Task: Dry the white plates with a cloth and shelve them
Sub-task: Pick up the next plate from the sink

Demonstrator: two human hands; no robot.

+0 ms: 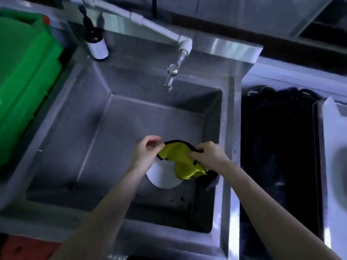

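White plate point(163, 176) lies under cloth point(180, 156) gripped by both hands

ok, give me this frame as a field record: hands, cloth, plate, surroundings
yellow cloth: black-trimmed, bunched over white plate
white plate: partly covered, over sink basin; support unclear
left hand: pinches yellow cloth edge
right hand: grips yellow cloth
sink: steel, tap at back
nearby: green crate left, brown bottle on back rim
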